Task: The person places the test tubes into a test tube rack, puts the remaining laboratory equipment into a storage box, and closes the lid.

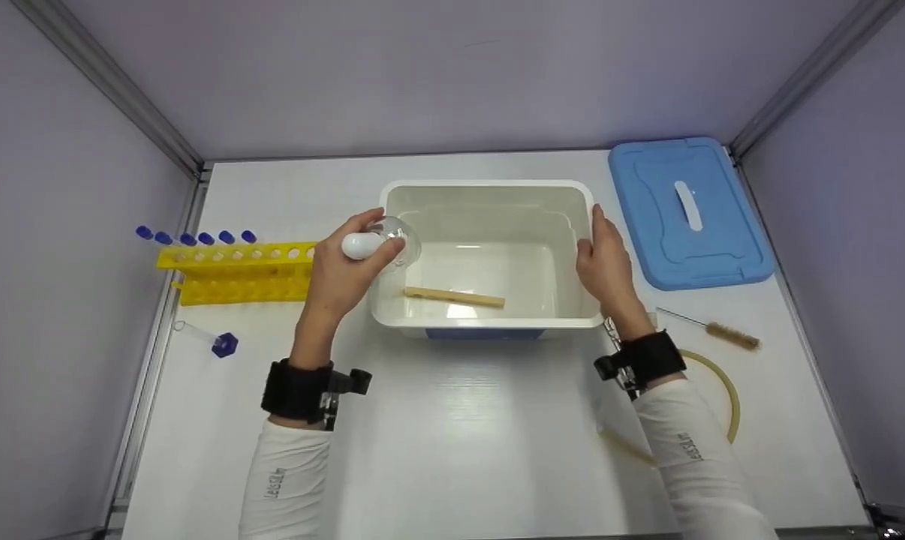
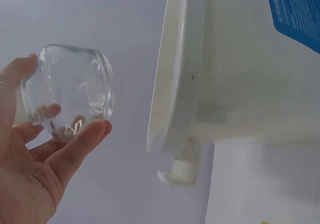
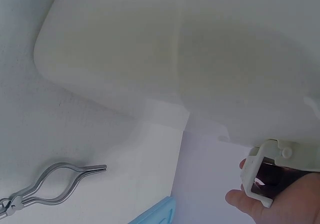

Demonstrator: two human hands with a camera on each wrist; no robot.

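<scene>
My left hand [image 1: 336,277] grips a clear glass alcohol lamp [image 1: 405,259] with a white cap [image 1: 362,245], above the bin's left rim. In the left wrist view, thumb and fingers wrap round the lamp's glass body [image 2: 70,86], which is tilted on its side. The white plastic bin [image 1: 490,322] stands in the middle of the table, and a wooden strip [image 1: 455,298] lies inside it near the front. My right hand [image 1: 608,262] holds the bin's right side, thumb at the rim. In the right wrist view it is at the white side latch [image 3: 257,176].
On the left are a yellow rack [image 1: 235,259] with several blue-capped tubes and a glass tube with a blue base [image 1: 225,345]. A blue lid [image 1: 696,225] lies at the back right, near a brush [image 1: 732,335], rubber tubing [image 1: 732,397] and metal tongs [image 3: 60,184].
</scene>
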